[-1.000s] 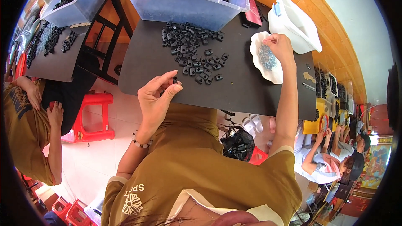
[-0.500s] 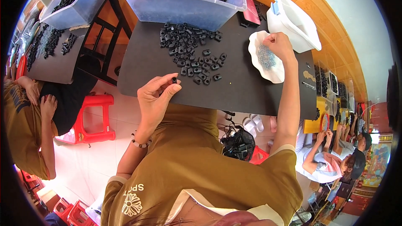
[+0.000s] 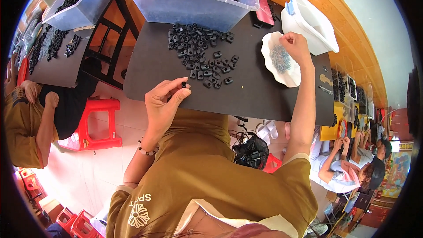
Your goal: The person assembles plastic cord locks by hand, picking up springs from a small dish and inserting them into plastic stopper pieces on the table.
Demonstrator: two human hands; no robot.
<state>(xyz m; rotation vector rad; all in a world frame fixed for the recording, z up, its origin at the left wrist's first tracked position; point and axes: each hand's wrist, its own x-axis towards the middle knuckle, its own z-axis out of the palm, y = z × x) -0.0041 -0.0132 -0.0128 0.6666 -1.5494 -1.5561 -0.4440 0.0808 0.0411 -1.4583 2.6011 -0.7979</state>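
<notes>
Between the thumb and index finger of my left hand [image 3: 157, 108] is a small black cylindrical part [image 3: 183, 85], its hollow end facing up, just over the table's near edge. My right hand [image 3: 298, 49] is over the far right side of a white wavy-rimmed dish [image 3: 294, 80]. Its fingertips are pinched together, and whatever they may hold is too small to make out. Tiny shiny bluish-silver pieces [image 3: 280, 60] lie in the dish. A loose heap of similar black parts [image 3: 194, 46] spreads over the dark table [image 3: 147, 68], beyond my left hand.
A clear bin [image 3: 194, 11] full of black parts stands behind the heap. At the far right are a white tub [image 3: 308, 26] and a pink-red box [image 3: 265, 12]. A red stool [image 3: 99, 123] stands left of the table. Other people sit at both sides.
My right hand has shifted slightly to the right over the dish, and the dish has nudged right a little. My left hand keeps its place. The person at left has moved their arms.
</notes>
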